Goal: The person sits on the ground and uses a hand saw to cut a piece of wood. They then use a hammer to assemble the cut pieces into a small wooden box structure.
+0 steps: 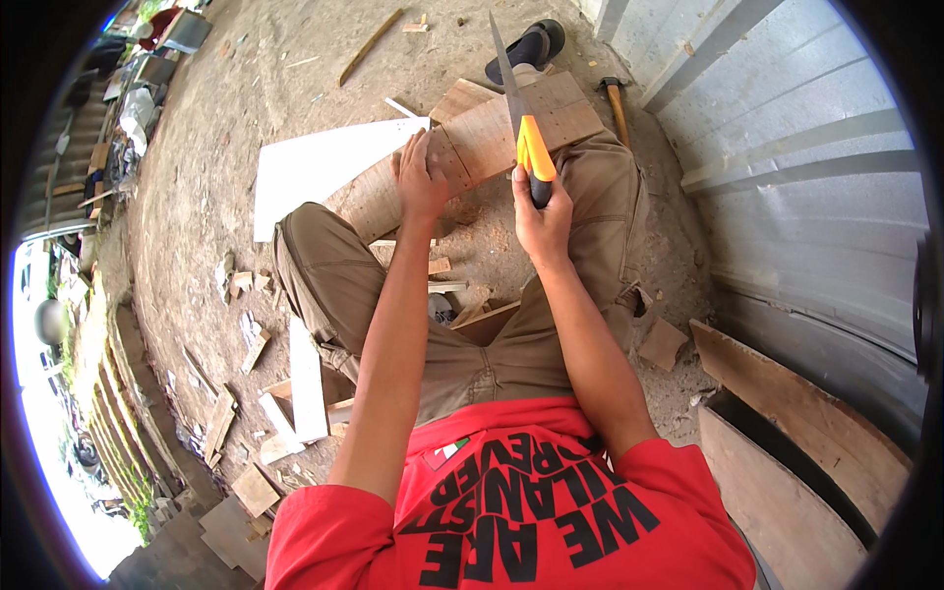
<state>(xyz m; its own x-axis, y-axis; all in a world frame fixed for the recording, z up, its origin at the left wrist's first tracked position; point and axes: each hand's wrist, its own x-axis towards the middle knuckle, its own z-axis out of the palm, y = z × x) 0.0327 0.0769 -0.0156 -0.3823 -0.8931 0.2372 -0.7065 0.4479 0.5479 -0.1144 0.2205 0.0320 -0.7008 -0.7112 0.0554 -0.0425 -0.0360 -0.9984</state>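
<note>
My right hand [539, 218] grips the yellow and black handle of a hand saw [519, 108], whose blade points up and away over a brown plywood board [487, 138]. The board lies slanted across my right knee and over a white sheet [315, 169] on the ground. My left hand [421, 179] presses flat on the board just left of the saw, fingers spread. I am seated in khaki trousers and a red shirt, with a black sandal [526, 47] beyond the board's far end.
A hammer [617, 103] lies by the corrugated metal wall [787, 147] on the right. Two brown boards [796, 433] lean at lower right. Wood offcuts [295, 393] litter the dirt on my left. A stick [371, 46] lies farther off.
</note>
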